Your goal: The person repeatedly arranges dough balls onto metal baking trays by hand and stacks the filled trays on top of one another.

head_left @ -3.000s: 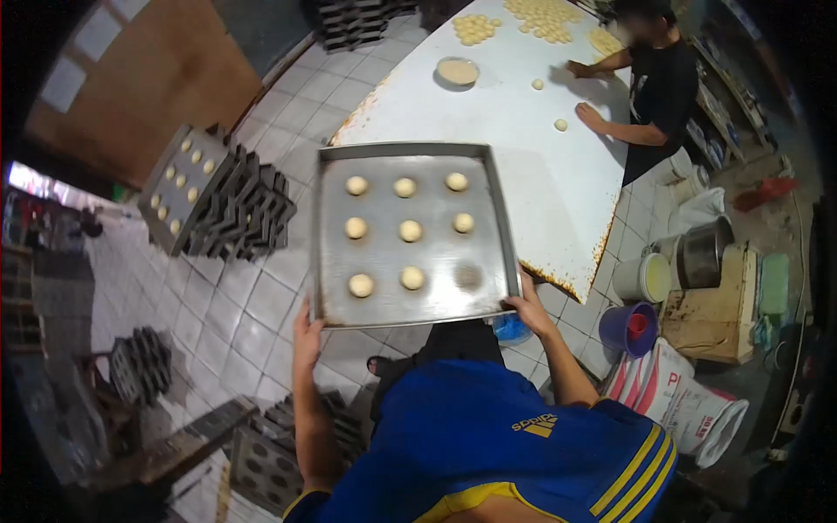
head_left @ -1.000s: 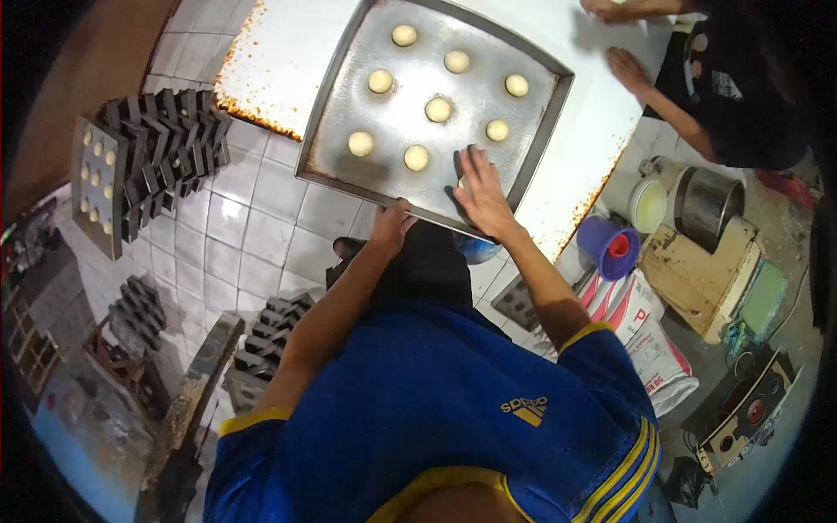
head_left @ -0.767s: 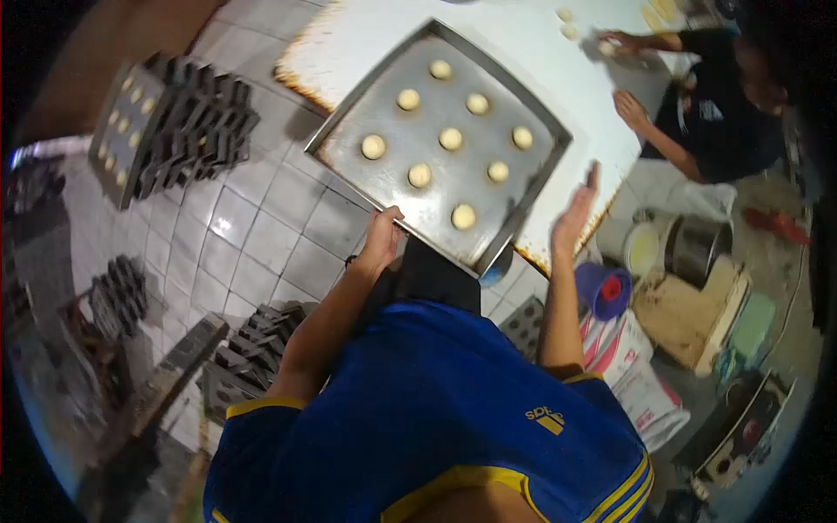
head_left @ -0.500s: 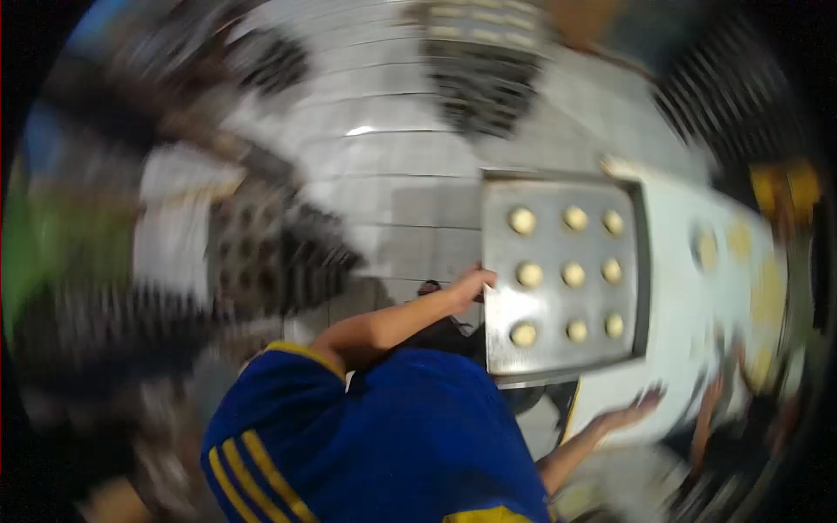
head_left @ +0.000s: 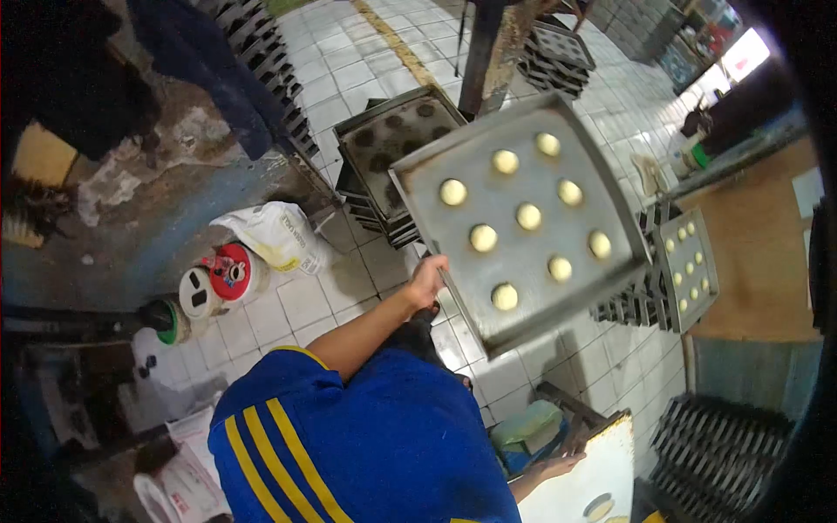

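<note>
My left hand (head_left: pixel 427 279) is closed on the near left edge of a metal baking tray (head_left: pixel 524 257), held tilted above the floor. Several round pale dough balls, such as the middle one (head_left: pixel 528 216), sit in rows on it. Low in the picture, my right hand (head_left: pixel 558 468) is away from the tray, at the edge of a white tabletop (head_left: pixel 602 462). Its fingers look stretched out, with nothing seen in them.
Beyond the held tray stands a stack of dark trays (head_left: pixel 379 157). To the right, another stack carries a tray of dough balls (head_left: pixel 670 288). More stacked trays (head_left: pixel 724 453) stand lower right. Buckets (head_left: pixel 231 272) and a white sack (head_left: pixel 277 237) are on the left floor.
My view has swung round, from beside the white table toward the floor and tray stacks. The tray has moved with my left hand and now looks rotated. My right hand is at the table's edge.
</note>
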Demonstrator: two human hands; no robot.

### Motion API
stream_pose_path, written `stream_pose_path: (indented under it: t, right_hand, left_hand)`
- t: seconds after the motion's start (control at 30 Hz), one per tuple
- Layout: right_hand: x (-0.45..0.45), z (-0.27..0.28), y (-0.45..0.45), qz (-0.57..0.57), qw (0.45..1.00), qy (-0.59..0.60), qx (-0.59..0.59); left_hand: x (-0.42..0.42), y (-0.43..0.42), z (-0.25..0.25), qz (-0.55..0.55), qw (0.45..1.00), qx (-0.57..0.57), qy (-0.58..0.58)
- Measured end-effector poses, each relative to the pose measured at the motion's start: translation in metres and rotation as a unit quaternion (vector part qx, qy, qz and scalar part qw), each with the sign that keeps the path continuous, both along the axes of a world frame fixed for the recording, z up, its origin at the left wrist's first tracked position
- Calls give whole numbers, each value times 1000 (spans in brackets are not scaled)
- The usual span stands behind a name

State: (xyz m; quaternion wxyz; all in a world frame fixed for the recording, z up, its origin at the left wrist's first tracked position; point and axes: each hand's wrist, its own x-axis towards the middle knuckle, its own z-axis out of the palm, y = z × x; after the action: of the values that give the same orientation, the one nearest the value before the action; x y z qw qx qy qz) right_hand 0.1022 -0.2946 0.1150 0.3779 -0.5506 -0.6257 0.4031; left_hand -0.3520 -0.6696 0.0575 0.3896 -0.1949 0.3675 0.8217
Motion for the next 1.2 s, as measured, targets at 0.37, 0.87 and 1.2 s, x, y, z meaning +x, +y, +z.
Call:
stream_pose_path:
  t: [0.37,0.87,1.2]
  right_hand:
    - [-8,-20,-53,54,984,2,-169]
    - [-56,-72,10,237,904,-146,-323]
    - [-234,-197,-69,581,645,-378,-321]
  left_hand:
    - [-183,-71,-119,361,923,-121,-59]
    - [-166,-134,-154,267,955,-130,-18]
    - [211,-438,-196,394,876,-265,-78]
